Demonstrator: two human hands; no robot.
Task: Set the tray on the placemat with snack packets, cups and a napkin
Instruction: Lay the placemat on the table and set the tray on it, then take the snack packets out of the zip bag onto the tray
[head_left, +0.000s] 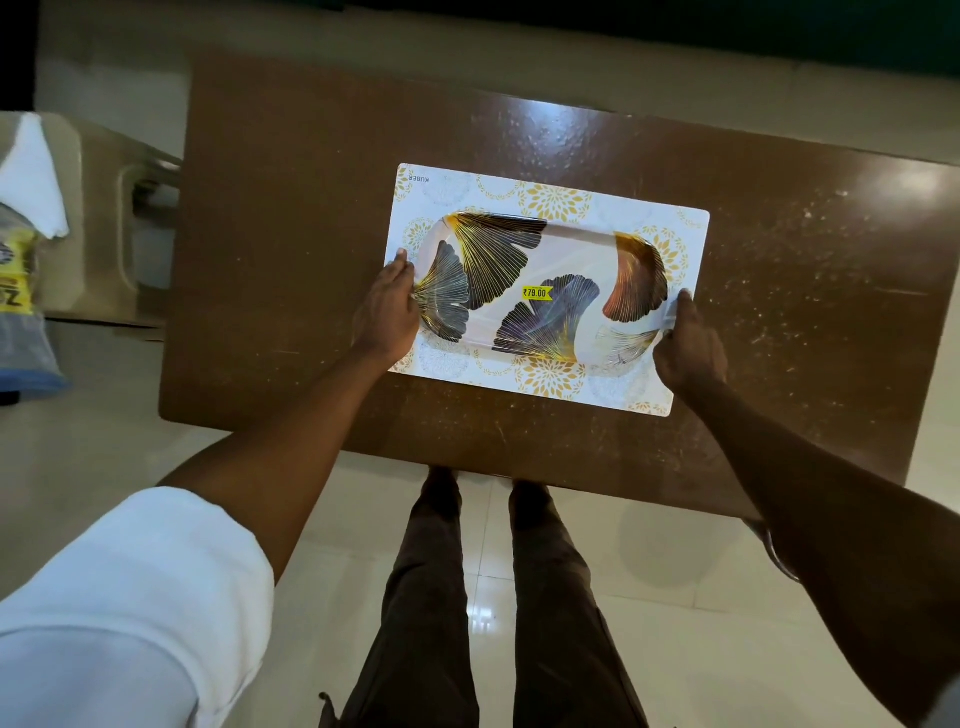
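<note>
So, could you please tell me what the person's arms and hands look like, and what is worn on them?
A white short sleeve covers the left upper arm; both forearms are bare. The left hand and right hand are bare too, with no gloves or watch showing.

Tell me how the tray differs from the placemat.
The tray is smaller with rounded ends and a raised rim; the placemat is a larger flat rectangle. The tray shows dark leaves and a yellow price sticker; the placemat shows small gold flower rings. The left hand and right hand grip only the tray. Tray and placemat share a white ground.
</note>
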